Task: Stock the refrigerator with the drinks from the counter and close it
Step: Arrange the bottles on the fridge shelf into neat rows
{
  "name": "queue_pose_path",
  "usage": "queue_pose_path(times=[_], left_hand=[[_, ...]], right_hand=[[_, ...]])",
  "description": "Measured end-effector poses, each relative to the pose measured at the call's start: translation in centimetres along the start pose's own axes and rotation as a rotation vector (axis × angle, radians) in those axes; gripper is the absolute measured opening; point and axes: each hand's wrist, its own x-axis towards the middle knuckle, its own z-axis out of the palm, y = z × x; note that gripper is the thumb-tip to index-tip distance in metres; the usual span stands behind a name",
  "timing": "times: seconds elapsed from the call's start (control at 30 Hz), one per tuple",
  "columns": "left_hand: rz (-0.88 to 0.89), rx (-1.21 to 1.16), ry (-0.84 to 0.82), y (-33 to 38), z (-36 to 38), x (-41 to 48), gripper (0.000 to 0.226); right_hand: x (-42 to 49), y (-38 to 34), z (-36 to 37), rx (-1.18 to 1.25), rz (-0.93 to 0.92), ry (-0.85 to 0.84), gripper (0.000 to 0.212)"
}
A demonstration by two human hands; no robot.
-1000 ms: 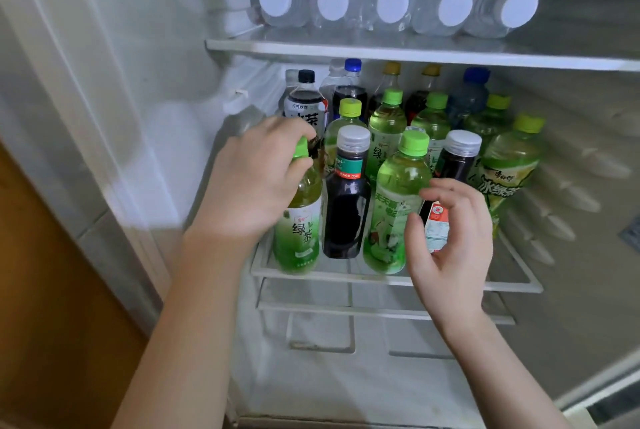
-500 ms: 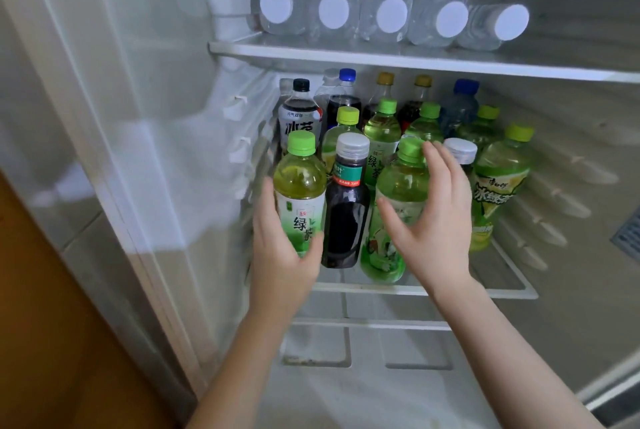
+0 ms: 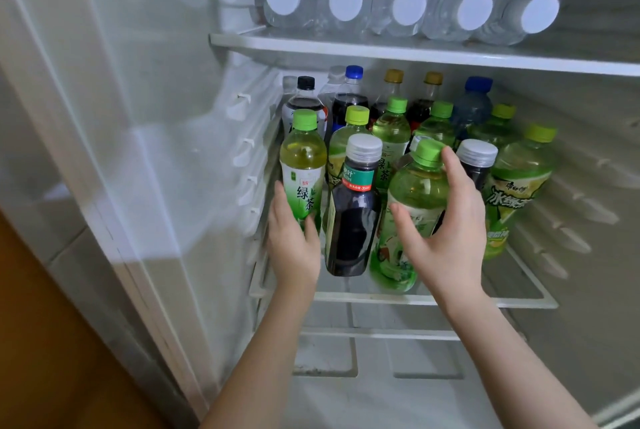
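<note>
A home kitchen: open refrigerator (image 3: 156,151) shelves crowded with drink bottles (image 3: 394,130)

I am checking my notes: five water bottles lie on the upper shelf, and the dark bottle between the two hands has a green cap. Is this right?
Only the cap is wrong. In the head view the dark bottle between the left hand and the right hand has a white cap, not green.
</note>
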Motion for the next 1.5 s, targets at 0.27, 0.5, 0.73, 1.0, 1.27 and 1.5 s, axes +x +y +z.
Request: queue_pose_path(times=[0.27,0.5,0.73,1.0,1.27,1.5], left_hand=[[-0.084,-0.198,-0.109,-1.2,2.1,4.2,0.063],[-0.046,-0.276,-0.129,-2.2,2.7,5.5,0.060],[-0.033,-0.296,-0.097,-2.5,3.6,6.3,0.059],[-0.015,-0.288,-0.117,-2.5,3.7,6.3,0.060],[0.096,-0.102,-0.099,-0.7,2.4,2.3,0.047],[0.146,-0.346,-0.280,-0.9,-0.3,-0.9,0.072]], right_hand=[[-0.2,0.3,0.4,0.018,0.013,0.017,0.076],[-0.1,0.6,0.5,0.028,0.014,0.012,0.076],[-0.1,0.4,0.3,0.081,0.026,0.024,0.076],[-0.1,0.1,-0.2,0.118,0.040,-0.011,0.077],[-0.4,0.2,-1.7,0.183,0.085,-0.013,0.077],[-2.7,1.2,-4.2,0.283,0.184,0.173,0.081]])
